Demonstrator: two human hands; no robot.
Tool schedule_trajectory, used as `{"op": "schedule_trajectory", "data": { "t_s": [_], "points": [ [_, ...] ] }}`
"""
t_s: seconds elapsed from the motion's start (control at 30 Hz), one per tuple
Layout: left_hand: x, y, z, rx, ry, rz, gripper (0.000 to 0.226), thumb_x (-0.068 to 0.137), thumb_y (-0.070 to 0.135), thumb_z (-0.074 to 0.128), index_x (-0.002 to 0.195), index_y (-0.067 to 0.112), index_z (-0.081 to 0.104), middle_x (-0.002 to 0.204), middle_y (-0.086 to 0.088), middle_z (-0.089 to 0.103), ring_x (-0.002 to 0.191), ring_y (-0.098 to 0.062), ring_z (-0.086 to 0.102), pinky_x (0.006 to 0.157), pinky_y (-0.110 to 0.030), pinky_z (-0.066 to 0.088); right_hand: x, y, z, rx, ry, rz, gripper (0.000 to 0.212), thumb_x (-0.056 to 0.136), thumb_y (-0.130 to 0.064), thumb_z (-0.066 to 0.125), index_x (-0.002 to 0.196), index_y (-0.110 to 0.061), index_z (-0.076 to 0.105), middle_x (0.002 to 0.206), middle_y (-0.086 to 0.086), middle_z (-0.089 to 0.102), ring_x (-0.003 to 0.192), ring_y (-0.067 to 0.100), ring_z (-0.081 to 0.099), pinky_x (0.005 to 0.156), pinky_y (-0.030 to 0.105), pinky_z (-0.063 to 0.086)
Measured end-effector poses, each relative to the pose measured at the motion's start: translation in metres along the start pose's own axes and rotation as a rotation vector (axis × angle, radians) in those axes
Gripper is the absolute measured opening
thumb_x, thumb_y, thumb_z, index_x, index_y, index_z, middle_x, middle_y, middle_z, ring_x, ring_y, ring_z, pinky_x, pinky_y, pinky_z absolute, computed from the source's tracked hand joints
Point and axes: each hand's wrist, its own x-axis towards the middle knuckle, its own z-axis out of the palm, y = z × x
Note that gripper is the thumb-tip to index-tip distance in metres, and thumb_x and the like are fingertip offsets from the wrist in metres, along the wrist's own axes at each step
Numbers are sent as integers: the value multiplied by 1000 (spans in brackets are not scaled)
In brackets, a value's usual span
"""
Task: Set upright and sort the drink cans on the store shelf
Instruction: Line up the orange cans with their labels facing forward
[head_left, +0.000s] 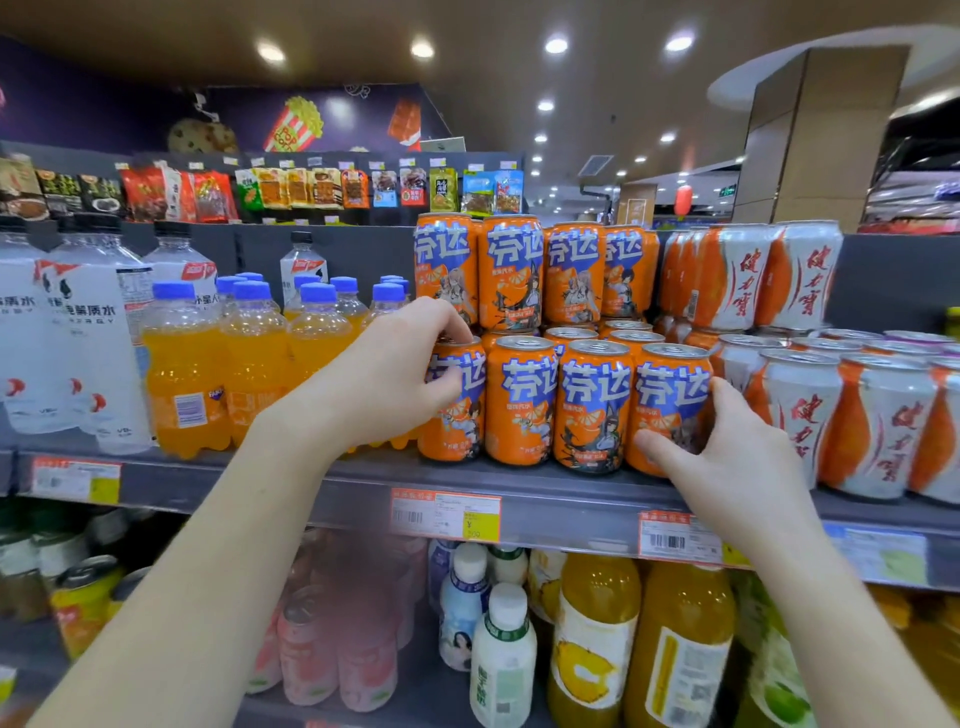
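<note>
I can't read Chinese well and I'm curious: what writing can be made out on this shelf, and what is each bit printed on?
"芬达": on the orange cans, front row and the row stacked above.
"健力宝": red script on the white-and-orange cans.
"POP CORN": on the popcorn picture above the snack rack.
"¥": on the yellow patch of the price tag; its digits are blurred.
Bottle labels, snack packets, other tags: too small or blurred.

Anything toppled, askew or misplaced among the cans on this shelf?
Nothing stands out. The orange cans stand upright in two stacked tiers, and so do the white-and-orange cans beside them. The left hand and right hand grip the front row's end cans.
</note>
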Motion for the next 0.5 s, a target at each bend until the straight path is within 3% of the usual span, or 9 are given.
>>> {"op": "schedule_trajectory", "data": {
  "t_s": [0.07,0.13,0.3,0.5],
  "points": [
    [2,3,6,101,33,-11,38,91,38,72,125,27,60,126,6,59,118,-15,56,101,-35,47,1,2,0,21,-7,-16,52,84,-43,78,126,-27,52,92,-20,53,92,14,56,79,31,42],
    [2,4,10,184,44,-36,43,91,45,71,129,27,61,130,5,58,122,-18,54,107,-44,40,1,1,-1,31,-11,-18,52,84,-42,78,127,-29,52,93,-20,54,89,9,50,79,29,40],
    [0,-2,6,170,52,4,34,94,37,70,125,28,61,126,11,59,121,-14,55,105,-41,32,0,-1,4,-10,11,-21,54,84,-46,77,127,-26,51,109,-8,67,102,21,64,78,31,43],
    [-2,-3,6,134,70,-3,35,91,30,71,125,28,61,124,12,60,119,-11,56,105,-40,30,-1,-2,6,-42,19,-19,52,83,-48,77,123,-25,52,107,-6,69,101,23,65,78,34,47]
  ]
}}
